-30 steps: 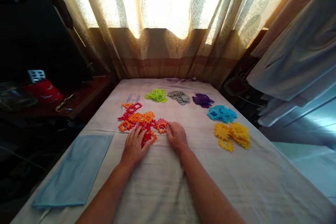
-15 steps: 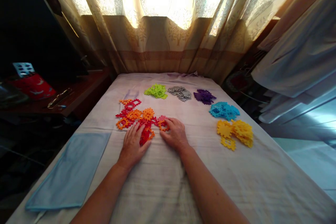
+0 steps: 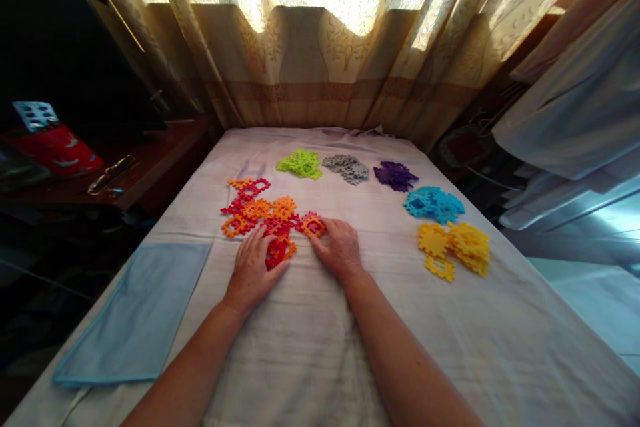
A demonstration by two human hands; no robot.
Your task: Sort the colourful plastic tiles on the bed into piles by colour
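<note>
Red and orange notched plastic pieces lie mixed together left of the middle. My left hand rests at their near edge, thumb and fingers apart, beside a red piece with an orange one on it. My right hand has its thumb and forefinger on an orange square frame at the pile's right end. Beyond and to the right lie separate heaps: lime green, grey, purple, blue and yellow.
A light blue cloth lies on the bed-like surface at the left. Glasses and a red container stand on a dark side table. Curtains hang behind; clothes hang at the right.
The camera view has tilted slightly down. My right hand has shifted a little off the orange frame, which now shows more fully. My left hand stays at the pile's edge.
</note>
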